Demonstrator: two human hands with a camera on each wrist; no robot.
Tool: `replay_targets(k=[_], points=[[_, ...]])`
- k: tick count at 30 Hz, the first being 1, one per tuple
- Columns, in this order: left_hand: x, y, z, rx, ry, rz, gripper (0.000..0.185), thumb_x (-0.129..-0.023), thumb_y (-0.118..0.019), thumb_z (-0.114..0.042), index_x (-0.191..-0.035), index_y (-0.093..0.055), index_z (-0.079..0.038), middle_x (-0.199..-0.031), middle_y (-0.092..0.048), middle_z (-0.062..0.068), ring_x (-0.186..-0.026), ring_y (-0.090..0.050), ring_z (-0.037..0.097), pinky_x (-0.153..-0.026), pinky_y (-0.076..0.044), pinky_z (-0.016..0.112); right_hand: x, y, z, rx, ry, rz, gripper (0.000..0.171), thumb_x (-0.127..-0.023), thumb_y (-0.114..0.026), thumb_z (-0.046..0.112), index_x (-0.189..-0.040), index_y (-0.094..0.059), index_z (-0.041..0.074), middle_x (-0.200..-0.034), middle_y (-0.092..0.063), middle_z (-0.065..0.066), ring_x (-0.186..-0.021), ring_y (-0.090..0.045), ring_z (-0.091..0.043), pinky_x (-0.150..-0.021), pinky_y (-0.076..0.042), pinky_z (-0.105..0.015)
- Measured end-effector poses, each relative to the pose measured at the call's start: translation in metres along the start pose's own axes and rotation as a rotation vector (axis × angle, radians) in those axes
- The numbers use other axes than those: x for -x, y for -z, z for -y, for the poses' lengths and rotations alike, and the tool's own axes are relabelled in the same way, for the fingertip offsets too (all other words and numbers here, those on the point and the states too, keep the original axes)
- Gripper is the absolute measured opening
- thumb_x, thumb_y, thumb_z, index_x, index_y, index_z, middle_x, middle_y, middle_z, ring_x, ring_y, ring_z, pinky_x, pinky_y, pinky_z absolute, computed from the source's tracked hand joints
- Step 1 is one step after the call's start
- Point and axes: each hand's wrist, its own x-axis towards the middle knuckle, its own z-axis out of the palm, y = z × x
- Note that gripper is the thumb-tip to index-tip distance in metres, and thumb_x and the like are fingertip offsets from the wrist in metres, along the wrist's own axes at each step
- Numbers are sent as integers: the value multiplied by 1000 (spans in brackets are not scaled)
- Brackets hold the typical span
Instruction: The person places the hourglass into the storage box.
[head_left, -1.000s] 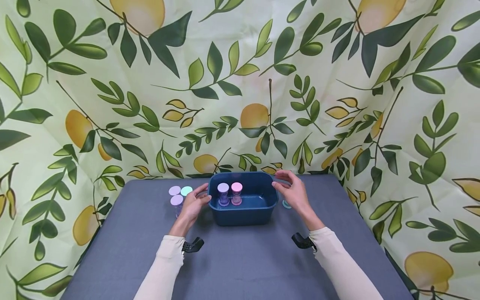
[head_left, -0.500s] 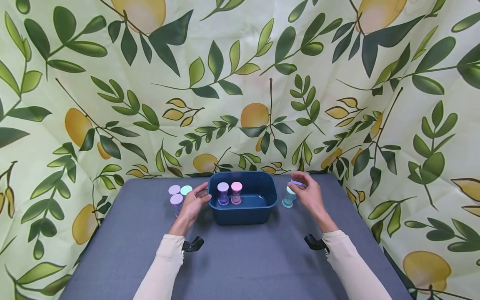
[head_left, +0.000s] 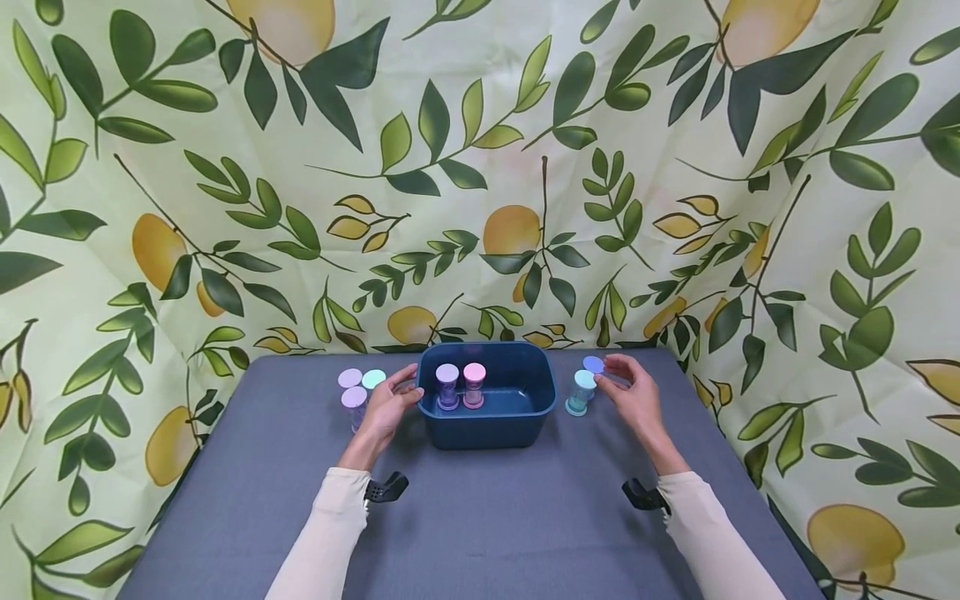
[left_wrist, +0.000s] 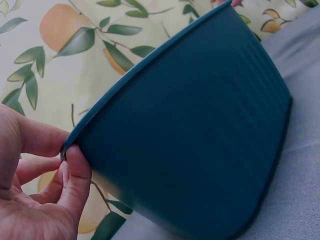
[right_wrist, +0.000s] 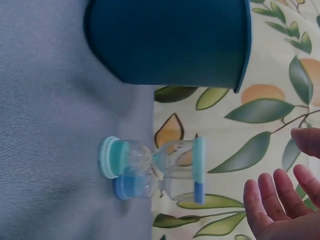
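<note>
A dark blue bin (head_left: 487,425) stands mid-table with a purple hourglass (head_left: 447,385) and a pink hourglass (head_left: 474,383) upright inside. My left hand (head_left: 388,406) is at the bin's left rim. In the left wrist view its thumb (left_wrist: 75,172) and fingers pinch the edge of the bin (left_wrist: 190,115). My right hand (head_left: 632,389) hovers open just right of a teal hourglass (head_left: 582,391) and a blue hourglass (head_left: 593,367), touching neither. The right wrist view shows the teal hourglass (right_wrist: 117,156) and the blue hourglass (right_wrist: 132,187) side by side, clear of the spread fingers (right_wrist: 272,192).
Three more hourglasses stand left of the bin: lilac (head_left: 349,380), mint (head_left: 373,379) and purple (head_left: 354,402). The grey table (head_left: 480,517) is walled at the back and sides by a leaf-and-lemon patterned cloth (head_left: 480,167).
My right hand moved right from the bin's right rim. Half a second ago it held the blue hourglass by its cap; that now stands beside the teal one, released. The left hand stayed.
</note>
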Motion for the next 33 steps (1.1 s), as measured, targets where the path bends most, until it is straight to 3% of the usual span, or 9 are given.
replay_targets(k=[9, 24, 28, 33], points=[[-1, -1, 2, 6, 4, -12, 53, -95, -57, -2, -146, -47, -11, -147, -45, 12, -131, -47, 29, -111, -41, 48, 1, -10, -28, 34, -82, -58, 44, -89, -72, 17, -128, -57, 3, -126, -62, -18, -117, -60, -32, -78, -42, -7], [0, 0, 0, 4, 0, -10, 53, -94, -58, -2, -146, -47, -10, -148, -44, 12, -130, -46, 28, -111, -40, 48, 7, -40, -52, -135, -179, -125, 52, -88, -73, 15, -133, -50, 2, -129, -55, -18, -120, -55, -31, -72, -40, -3], [0, 0, 1, -3, 0, -9, 53, -95, -57, -2, -146, -45, -10, -148, -44, 12, -129, -46, 28, -110, -41, 47, 8, -50, -54, -149, -204, -129, 56, -87, -75, 17, -135, -49, 3, -131, -53, -18, -124, -53, -32, -83, -42, -15], [-1, -1, 2, 2, -6, -6, 53, -95, -56, -2, -147, -45, -10, -147, -45, 12, -127, -47, 27, -109, -42, 45, 7, -61, -55, -190, -195, -177, 58, -84, -76, 12, -133, -47, 0, -131, -51, -22, -124, -50, -38, -101, -42, -44]])
